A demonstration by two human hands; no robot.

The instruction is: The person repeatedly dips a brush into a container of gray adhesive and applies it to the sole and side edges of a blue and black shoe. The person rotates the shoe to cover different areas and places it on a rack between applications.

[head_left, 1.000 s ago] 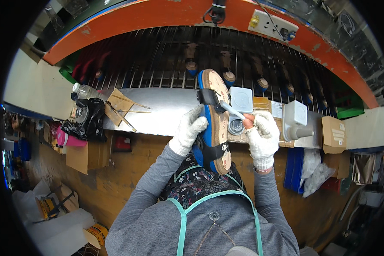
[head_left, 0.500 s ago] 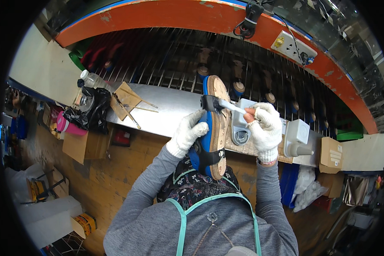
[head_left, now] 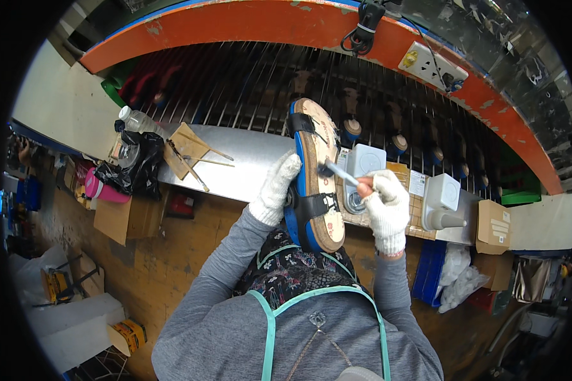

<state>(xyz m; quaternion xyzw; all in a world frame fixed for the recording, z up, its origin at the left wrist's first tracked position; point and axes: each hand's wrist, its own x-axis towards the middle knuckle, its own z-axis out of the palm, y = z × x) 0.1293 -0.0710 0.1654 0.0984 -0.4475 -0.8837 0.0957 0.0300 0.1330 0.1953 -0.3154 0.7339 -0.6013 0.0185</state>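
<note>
A half-made sandal on a blue shoe last stands slantwise before me, its cork and beige underside [head_left: 325,143] turned toward me. Black straps [head_left: 314,206] wrap over its edges. My left hand [head_left: 276,187], in a white knitted glove with fingers curled, grips the last's left side. In my right hand [head_left: 388,206], whose glove leaves fingertips bare, a brush [head_left: 343,174] with a pale handle is pinched. Its dark bristles meet the middle of the underside. Just behind the right hand sits a light grey container [head_left: 367,160] with a round opening.
Another grey container [head_left: 443,193] with a nozzle stands on the bench at right. Thin brushes lie on cardboard [head_left: 187,152] at left, beside a black plastic bag [head_left: 143,159]. Metal rods [head_left: 248,95] carrying more lasts run beneath an orange beam [head_left: 254,30].
The brush has come down from the upper strap to the middle of the underside. The sandal has tilted, its top leaning left and its face turned more toward me.
</note>
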